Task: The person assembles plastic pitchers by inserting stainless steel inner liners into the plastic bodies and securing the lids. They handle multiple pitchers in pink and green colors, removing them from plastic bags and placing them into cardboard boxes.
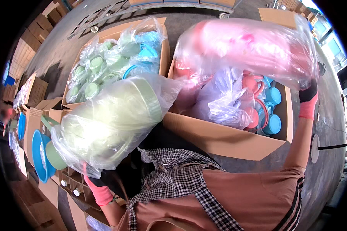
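My left hand (pixel 101 181), in a black and pink glove, grips the bottom of a clear plastic bag around a large pale green jug (pixel 110 119). The jug lies tilted in front of my body, and a green handle and round end show at its left. Out to the right, my raised right hand (pixel 309 94), gloved alike, is closed on the end of a clear bag holding a long pink jug (pixel 246 46). That bag spans the far part of an open carton (pixel 227 136) and looks partly blurred. The fingers of both hands are partly hidden.
Bagged pink jugs, a purple bag (pixel 223 102) and blue-lidded jugs (pixel 273 124) fill the right carton. A left carton (pixel 166 50) holds several bagged green and blue jugs. At left are a blue basin (pixel 40 156) and a divided carton (pixel 79 184). A wheeled rack (pixel 115 13) stands behind.
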Motion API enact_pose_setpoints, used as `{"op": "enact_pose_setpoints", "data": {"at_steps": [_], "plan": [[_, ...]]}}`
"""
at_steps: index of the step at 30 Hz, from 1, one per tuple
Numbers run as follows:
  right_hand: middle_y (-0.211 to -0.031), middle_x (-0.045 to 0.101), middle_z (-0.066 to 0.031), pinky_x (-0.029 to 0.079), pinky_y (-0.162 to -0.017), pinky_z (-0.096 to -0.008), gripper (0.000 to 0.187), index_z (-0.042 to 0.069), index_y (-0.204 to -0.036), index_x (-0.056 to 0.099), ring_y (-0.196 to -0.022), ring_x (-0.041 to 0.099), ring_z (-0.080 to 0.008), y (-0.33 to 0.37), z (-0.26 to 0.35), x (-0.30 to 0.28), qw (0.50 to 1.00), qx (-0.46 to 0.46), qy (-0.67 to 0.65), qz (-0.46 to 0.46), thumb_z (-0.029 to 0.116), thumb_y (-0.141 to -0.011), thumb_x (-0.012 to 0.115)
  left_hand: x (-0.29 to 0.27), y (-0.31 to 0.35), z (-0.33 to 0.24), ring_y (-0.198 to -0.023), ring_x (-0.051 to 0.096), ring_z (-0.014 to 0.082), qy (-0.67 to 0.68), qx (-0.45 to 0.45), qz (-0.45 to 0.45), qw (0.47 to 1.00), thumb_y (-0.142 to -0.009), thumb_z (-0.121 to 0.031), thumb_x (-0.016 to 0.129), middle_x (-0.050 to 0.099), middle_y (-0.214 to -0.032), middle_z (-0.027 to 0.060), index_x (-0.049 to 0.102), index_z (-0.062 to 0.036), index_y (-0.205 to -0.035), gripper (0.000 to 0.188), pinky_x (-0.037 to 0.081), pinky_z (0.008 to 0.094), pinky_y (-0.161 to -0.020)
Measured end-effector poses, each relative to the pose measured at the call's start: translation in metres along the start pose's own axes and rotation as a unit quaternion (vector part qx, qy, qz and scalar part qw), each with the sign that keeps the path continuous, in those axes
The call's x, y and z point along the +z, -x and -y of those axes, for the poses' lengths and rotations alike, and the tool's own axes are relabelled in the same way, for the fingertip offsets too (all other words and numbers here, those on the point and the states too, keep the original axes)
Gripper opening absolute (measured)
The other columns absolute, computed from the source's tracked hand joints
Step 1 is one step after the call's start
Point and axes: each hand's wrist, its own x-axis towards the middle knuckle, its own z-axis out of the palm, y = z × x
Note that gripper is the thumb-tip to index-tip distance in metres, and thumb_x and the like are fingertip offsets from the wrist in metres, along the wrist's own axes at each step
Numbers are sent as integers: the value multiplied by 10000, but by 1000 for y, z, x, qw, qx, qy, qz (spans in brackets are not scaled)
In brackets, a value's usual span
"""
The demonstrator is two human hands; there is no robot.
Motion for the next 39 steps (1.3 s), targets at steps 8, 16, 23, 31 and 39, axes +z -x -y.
{"op": "enact_pose_setpoints", "data": {"at_steps": [8, 16, 23, 31, 39], "plan": [[-818, 580, -165, 446, -654, -335, 360, 26, -916, 521, -777, 578, -306, 105, -15, 48, 986, 152, 60, 7, 118, -596, 659, 32, -78, -67, -1035, 471, 238, 617, -247, -38, 746, -794, -156, 541, 454, -1151, 119, 351, -17, -1210, 478, 374, 352, -881], [-913, 575, -106, 445, -698, -283, 369, 33, -1019, 507, -812, 555, -202, 113, 14, 43, 988, 155, -9, 21, 26, -663, 603, 141, -146, -92, -656, 568, 149, 259, -184, 153, 936, -791, -221, 566, 606, -752, 49, 597, 42, -900, 287, 424, 273, -579], [-1116, 496, -84, 433, -797, -295, 316, 39, -1162, 457, -953, 492, -170, 144, -11, 61, 863, 314, -394, -23, 71, -848, 450, 233, -145, -150, -808, 533, 392, -79, 20, 255, 964, -766, -276, 525, 562, -842, 240, 549, 52, -886, 350, 419, 424, -701], [-998, 579, -125, 436, -775, -306, 445, 30, -1123, 493, -898, 561, -224, 153, 55, 65, 973, 211, -85, 32, -4, -693, 603, 301, -104, -122, -848, 526, 391, -24, -172, 326, 929, -743, -380, 545, 541, -882, 289, 523, 103, -883, 503, 420, 404, -742], [-920, 605, -127, 457, -697, -313, 446, 37, -1112, 499, -833, 596, -252, 182, 57, 88, 970, 209, -107, 62, -20, -682, 604, 250, -127, -155, -613, 537, 166, -59, 3, 446, 893, -773, -236, 588, 581, -732, 102, 567, 12, -864, 266, 417, 296, -559]]}}
